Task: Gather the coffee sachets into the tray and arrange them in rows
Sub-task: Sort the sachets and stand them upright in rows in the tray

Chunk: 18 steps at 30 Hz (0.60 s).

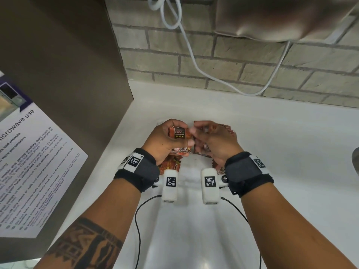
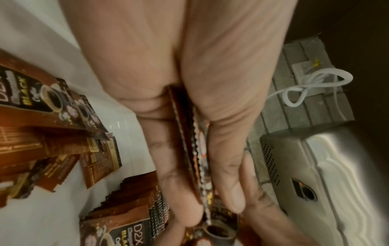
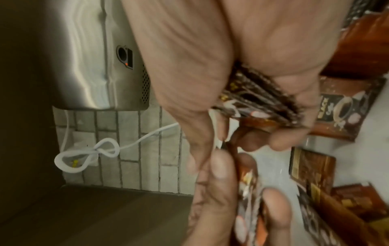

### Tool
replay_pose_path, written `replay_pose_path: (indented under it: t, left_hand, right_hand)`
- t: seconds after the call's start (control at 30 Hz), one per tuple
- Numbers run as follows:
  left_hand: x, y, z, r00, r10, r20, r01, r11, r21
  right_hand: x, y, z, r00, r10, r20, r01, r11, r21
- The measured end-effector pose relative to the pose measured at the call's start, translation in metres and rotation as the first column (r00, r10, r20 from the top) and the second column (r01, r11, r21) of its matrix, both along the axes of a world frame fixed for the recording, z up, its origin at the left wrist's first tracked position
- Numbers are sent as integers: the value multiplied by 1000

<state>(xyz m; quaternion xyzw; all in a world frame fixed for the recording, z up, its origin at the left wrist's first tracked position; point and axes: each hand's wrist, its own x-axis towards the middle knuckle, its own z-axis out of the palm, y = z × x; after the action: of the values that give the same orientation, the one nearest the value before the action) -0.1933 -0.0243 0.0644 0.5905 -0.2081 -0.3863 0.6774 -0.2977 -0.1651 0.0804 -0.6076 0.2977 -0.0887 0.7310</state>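
Tray [image 1: 186, 183] mostly behind both wrists.

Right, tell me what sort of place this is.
Probably a shared workplace pantry or break room: a printed microwave-use notice hangs at the left, a white counter meets a grey brick-tile wall, and brown coffee sachets lie scattered under the hands.

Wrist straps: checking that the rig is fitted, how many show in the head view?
2. One wrist strap wraps the wrist behind the left hand; the other wraps the wrist behind the right hand. None seem hidden.
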Motion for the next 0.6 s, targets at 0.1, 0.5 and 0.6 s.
replay_pose_path:
  t: [0.1,0.5,0.6]
  left_hand:
    - [-3,-3,1,997,-45,60,43,999,26]
    - [1,0,1,992,-79,99,81,997,-9]
    - [4,1,-1,993,-86,76,87,996,-6]
  right_hand:
    - [1,2,0,996,71,-59,-70,997,18]
    - [4,-2,-8,994,92,-65,-88,995,55]
    - [3,-2,-7,1000,24,13,-26,990,138]
